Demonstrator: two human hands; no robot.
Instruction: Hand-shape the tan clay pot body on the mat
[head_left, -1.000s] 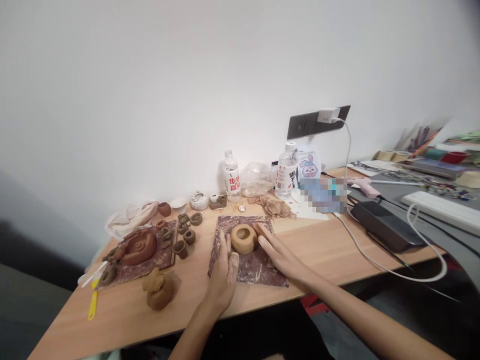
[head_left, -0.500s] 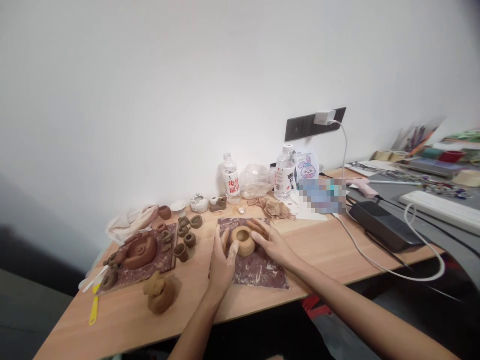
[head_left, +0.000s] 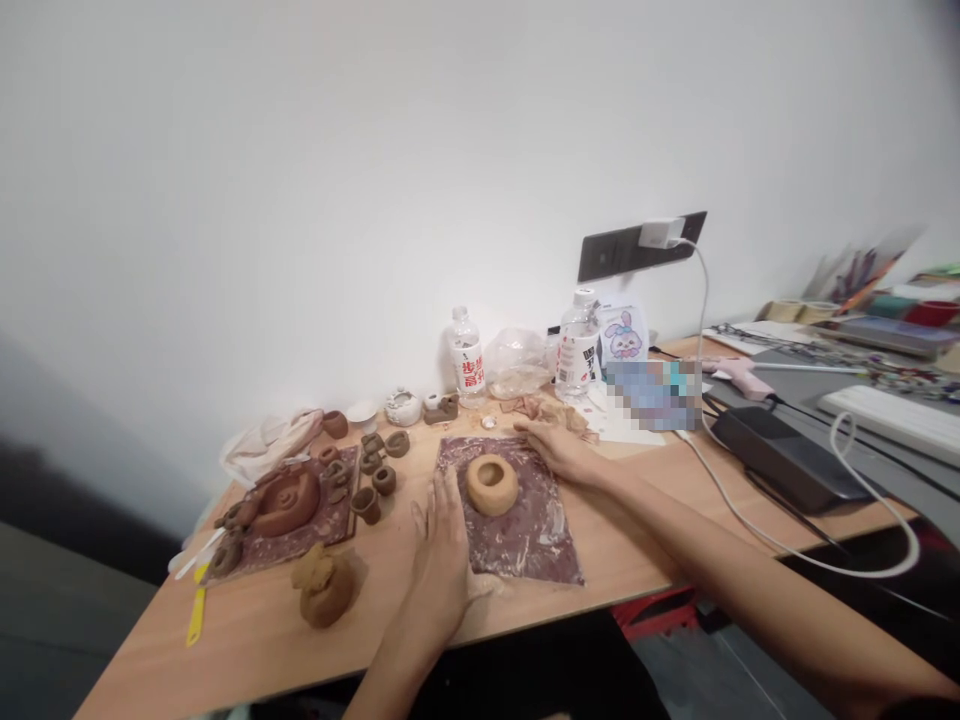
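A round, tan clay pot [head_left: 493, 497] with a wide hole in its top sits on a dark red, clay-smeared board [head_left: 517, 550]. My left hand [head_left: 439, 555] lies along the board's left edge, fingers stretched forward and slightly apart, holding nothing. At the board's far right edge, my right hand [head_left: 559, 453] has its fingers extended, with nothing in it. Both hands are apart from the pot. Left of my left hand stands a lumpy tan clay vessel [head_left: 326, 585] with a ruffled top.
On the left, a second board [head_left: 262, 555] bears a reddish clay dish [head_left: 286, 497]. Several small clay pots [head_left: 366, 505] stand beside it, and a yellow tool [head_left: 196, 615] lies in front. Two plastic bottles [head_left: 466, 355] stand by the wall. A white cable [head_left: 750, 545] loops at right.
Both hands have let go of the clay pot and moved apart to the board's sides, the left one nearer to me. The pot stays on the board. The view has shifted slightly.
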